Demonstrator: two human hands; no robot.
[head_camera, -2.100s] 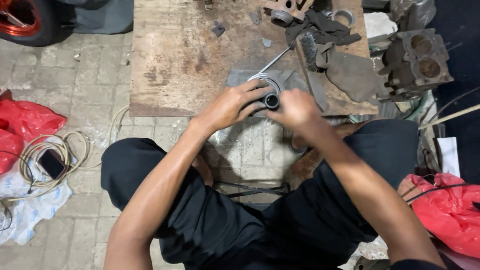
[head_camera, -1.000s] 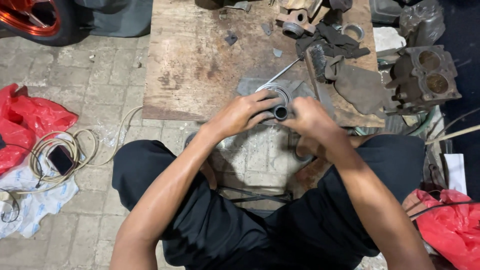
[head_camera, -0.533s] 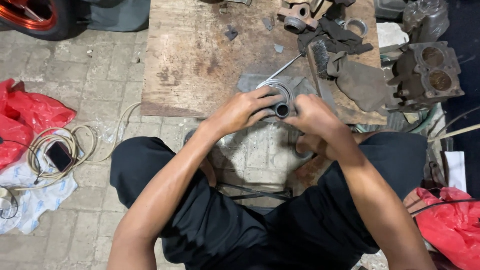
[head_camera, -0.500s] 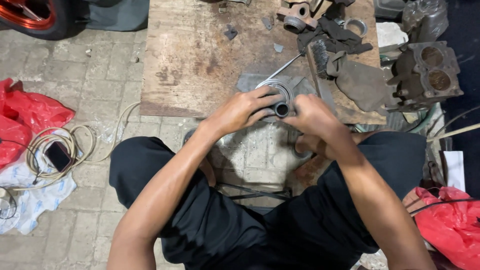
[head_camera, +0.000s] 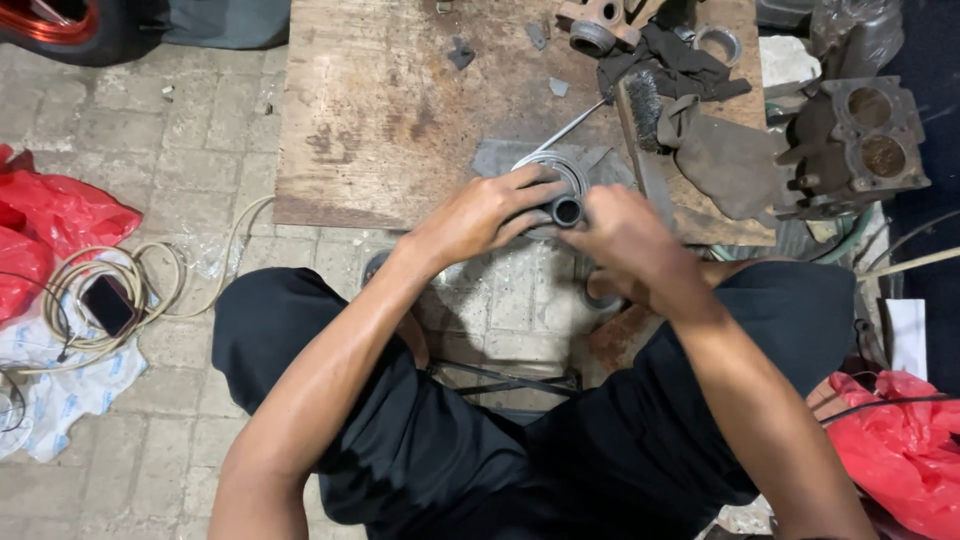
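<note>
**Both hands closed on a short dark tube at the board's near edge**

Sat low, in black trousers (head_camera: 440, 440), on a paved floor (head_camera: 150, 180). Gripped with the left hand (head_camera: 480, 212), fingers curled over a round metal ring part (head_camera: 560, 172). Pinched with the right hand (head_camera: 620, 235) a short dark tube (head_camera: 566, 211), open end up, just at the ring. Rested on a worn wooden board (head_camera: 380, 110). Further off: wire brush (head_camera: 640, 100), dark rag (head_camera: 670, 55), engine block (head_camera: 855, 145) to the right.
</note>
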